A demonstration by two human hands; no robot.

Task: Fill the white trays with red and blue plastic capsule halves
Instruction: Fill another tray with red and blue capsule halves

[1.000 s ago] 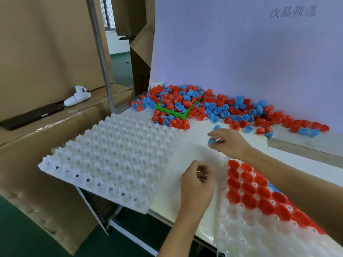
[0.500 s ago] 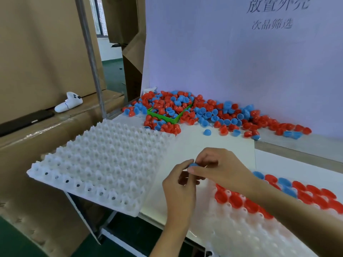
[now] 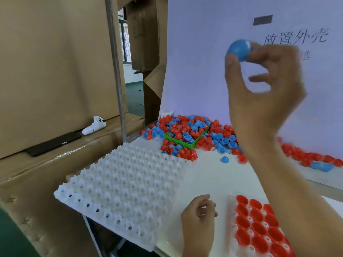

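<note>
While the right hand (image 3: 259,86) pinches a blue capsule half (image 3: 239,49) between thumb and fingertips, high up in front of the white board, the left hand (image 3: 199,214) rests on the counter (image 3: 204,175) with its fingers loosely curled and nothing in it. The best way now, I think, is to bring the blue half down slowly to the tray on the right (image 3: 232,225) — the one with red halves (image 3: 258,225) already sitting in its cups — and turn it open side up like them. Drop it into a free cup beside the red ones and press it lightly so it sits flat — the empty white tray (image 3: 122,184) on the left can wait.
</note>
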